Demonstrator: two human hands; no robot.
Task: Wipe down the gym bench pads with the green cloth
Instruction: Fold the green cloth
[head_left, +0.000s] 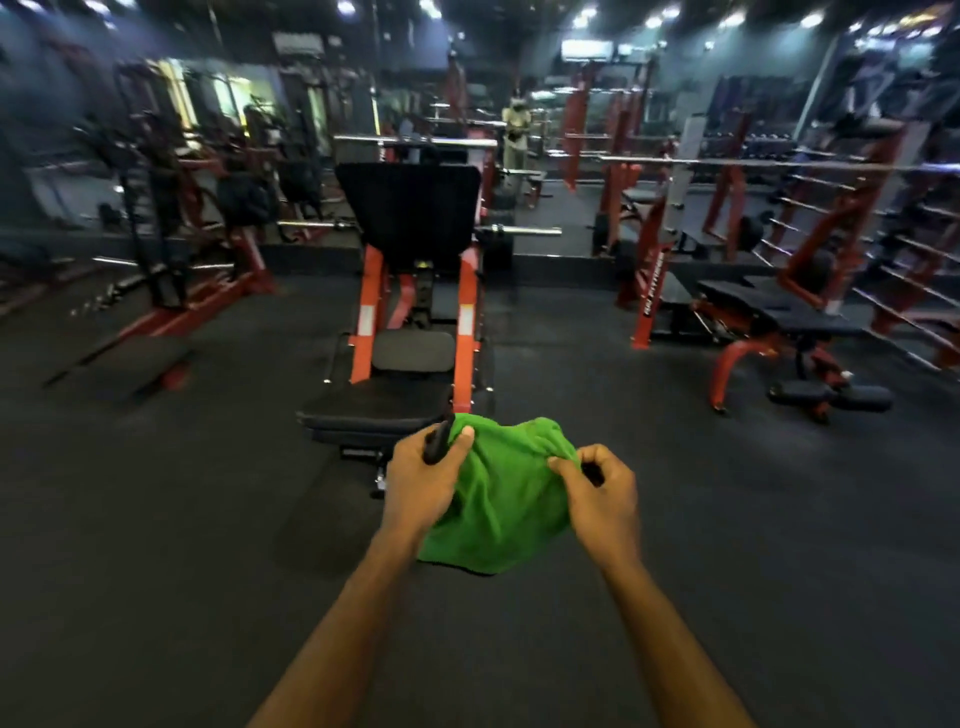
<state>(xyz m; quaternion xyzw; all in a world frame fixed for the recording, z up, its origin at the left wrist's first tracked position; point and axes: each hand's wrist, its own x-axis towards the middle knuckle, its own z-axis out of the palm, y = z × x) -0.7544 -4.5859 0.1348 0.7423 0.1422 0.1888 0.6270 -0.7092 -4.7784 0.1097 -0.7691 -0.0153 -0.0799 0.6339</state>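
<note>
A green cloth (501, 499) hangs between my two hands at the centre of the view. My left hand (423, 483) grips its left edge together with a thin dark object whose tip sticks up past the thumb. My right hand (602, 493) pinches the cloth's right edge with curled fingers. Just beyond the cloth stands a machine with an orange frame and black pads: a low seat pad (374, 405), a small pad (413, 351) above it, and a tall back pad (410, 208) behind.
Dark rubber floor (208, 493) surrounds me. An adjustable bench (779, 306) with black pads and a red frame stands at the right, with red racks and barbells behind. More machines fill the left side. A person (515, 135) stands far back by the mirrors.
</note>
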